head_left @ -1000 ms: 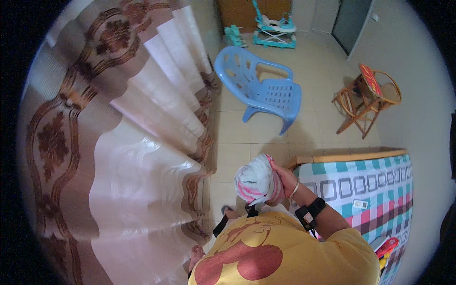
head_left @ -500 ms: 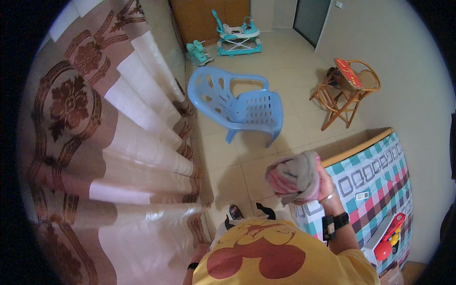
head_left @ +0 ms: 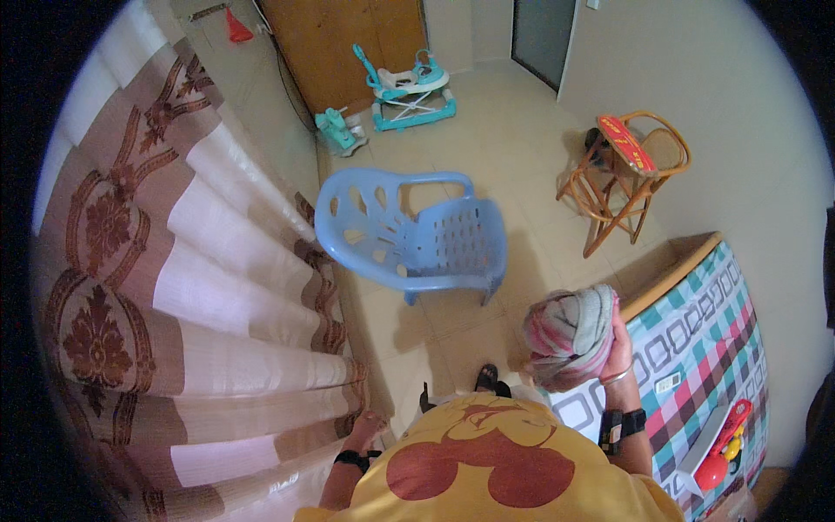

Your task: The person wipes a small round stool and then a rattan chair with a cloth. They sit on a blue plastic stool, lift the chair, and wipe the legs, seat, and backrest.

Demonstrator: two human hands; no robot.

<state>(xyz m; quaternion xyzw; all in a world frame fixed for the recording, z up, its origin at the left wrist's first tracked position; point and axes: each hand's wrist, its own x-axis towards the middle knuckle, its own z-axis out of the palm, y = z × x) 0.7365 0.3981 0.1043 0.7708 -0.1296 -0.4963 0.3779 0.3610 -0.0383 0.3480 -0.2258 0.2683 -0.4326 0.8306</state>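
My right hand [head_left: 621, 355] grips a wrapped-up bundle of grey cloth with pink stripes [head_left: 570, 335], held in front of my body at the bed's near left corner. The fingers lie along the bundle's right side, and some are hidden by it. My left hand [head_left: 367, 430] hangs low at my left side, close to the curtain [head_left: 252, 357], its fingers curled and nothing seen in them. Ahead of me stands a blue plastic armchair [head_left: 452, 239] with holes in its seat and back, touched by neither hand.
A bed [head_left: 687, 339] with a checked sheet lies at the right, bearing a small white remote [head_left: 668, 383] and a tray of red and yellow toys [head_left: 711, 470]. Farther off stand a rattan high chair [head_left: 622, 187], a turquoise baby walker [head_left: 413, 100] and a wooden door [head_left: 344, 52].
I have moved forward, so the armchair appears nearer. The bundle has shifted to the right with my right hand still on it. More of my left hand has come into sight.
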